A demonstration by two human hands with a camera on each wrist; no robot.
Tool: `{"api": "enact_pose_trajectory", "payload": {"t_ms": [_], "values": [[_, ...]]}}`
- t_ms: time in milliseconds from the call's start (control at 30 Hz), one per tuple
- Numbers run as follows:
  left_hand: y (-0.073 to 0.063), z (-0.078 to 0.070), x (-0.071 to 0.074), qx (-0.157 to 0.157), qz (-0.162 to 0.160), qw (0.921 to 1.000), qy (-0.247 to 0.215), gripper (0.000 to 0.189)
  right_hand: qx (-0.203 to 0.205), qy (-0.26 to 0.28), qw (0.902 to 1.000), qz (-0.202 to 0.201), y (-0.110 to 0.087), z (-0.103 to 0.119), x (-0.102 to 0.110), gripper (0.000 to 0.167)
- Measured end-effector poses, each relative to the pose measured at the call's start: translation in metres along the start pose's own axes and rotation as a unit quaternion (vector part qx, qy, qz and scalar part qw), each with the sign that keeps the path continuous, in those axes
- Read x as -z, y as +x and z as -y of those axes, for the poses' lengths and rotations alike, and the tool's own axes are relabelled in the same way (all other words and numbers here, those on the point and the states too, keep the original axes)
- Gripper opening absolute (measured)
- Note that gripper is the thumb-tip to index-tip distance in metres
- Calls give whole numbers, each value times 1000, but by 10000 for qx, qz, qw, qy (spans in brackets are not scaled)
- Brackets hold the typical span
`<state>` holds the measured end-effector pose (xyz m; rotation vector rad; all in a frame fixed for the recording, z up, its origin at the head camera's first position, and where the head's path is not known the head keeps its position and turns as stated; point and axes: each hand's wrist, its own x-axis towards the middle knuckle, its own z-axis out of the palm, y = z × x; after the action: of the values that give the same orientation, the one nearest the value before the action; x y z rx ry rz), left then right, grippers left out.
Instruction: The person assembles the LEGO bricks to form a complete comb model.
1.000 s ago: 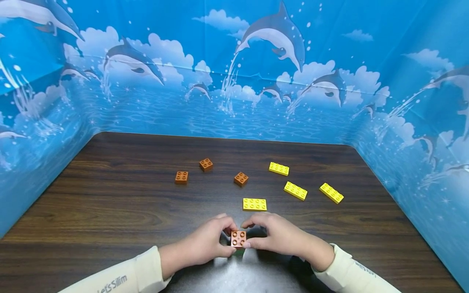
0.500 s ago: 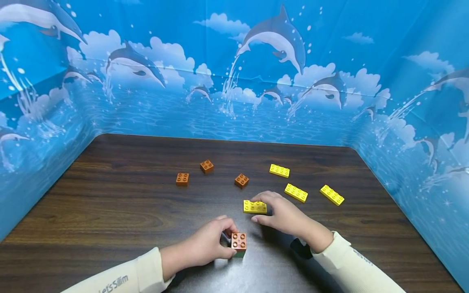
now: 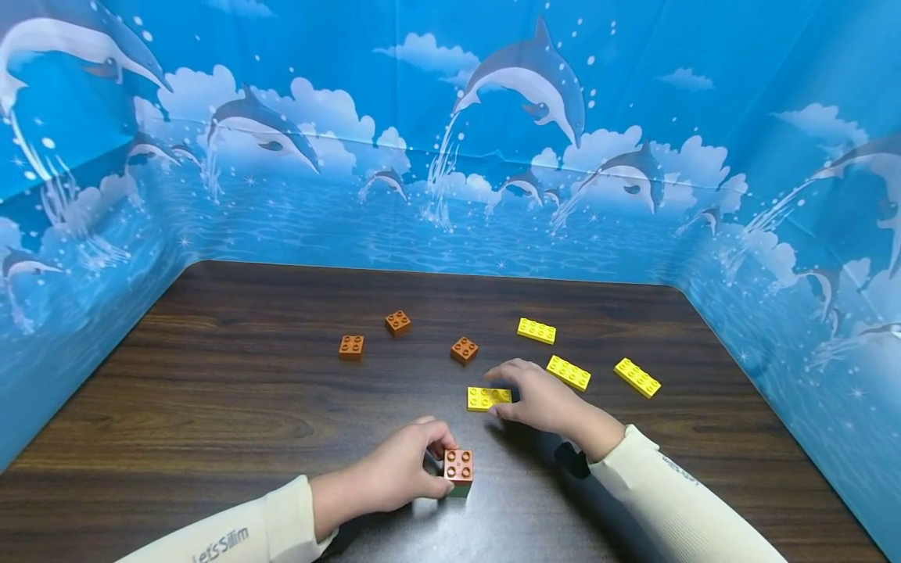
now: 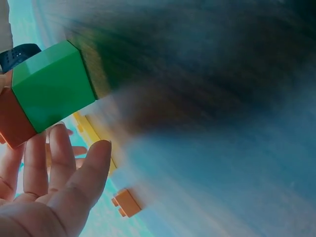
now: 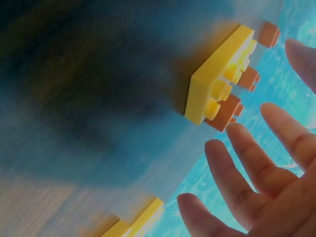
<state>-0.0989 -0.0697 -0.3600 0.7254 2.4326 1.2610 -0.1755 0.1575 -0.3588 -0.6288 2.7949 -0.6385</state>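
Observation:
My left hand (image 3: 397, 469) holds a small stack at the near middle of the table, thumb and fingertips at its left side. The stack is a brown two-by-two toy brick (image 3: 458, 464) on top of a green brick (image 4: 57, 86), whose plain side fills much of the left wrist view. Farther right, my right hand (image 3: 545, 397) hovers at the right end of a flat yellow two-by-four brick (image 3: 482, 399), thumb and fingers spread around it. In the right wrist view those fingers are extended beside the yellow brick (image 5: 217, 71), studs facing them.
Loose brown bricks (image 3: 464, 349) (image 3: 397, 323) (image 3: 351, 346) lie farther back on the dark wood table (image 3: 246, 375). More yellow bricks (image 3: 536, 330) (image 3: 568, 373) (image 3: 637, 377) are spread at the back right. A dolphin-print curtain (image 3: 317, 211) surrounds the table's back and sides.
My right hand has left the brown-and-green stack and moved forward and right to the nearest yellow brick. The left hand has stayed at the stack.

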Motion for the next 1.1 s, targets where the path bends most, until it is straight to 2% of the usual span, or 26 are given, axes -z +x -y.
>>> {"api": "enact_pose_trajectory", "payload": {"t_ms": [333, 600, 1100], "values": [[1, 0, -1, 102, -26, 9995, -294, 28, -225, -378, 9987, 249, 10, -1, -3, 49], [1, 1, -3, 262, -52, 9983, -510, 28, -67, -608, 9975, 355, 15, 0, -4, 46], [-2, 6, -7, 206, -247, 9956, -881, 29, -6, -968, 9946, 364, 17, 3, -6, 40]]}}
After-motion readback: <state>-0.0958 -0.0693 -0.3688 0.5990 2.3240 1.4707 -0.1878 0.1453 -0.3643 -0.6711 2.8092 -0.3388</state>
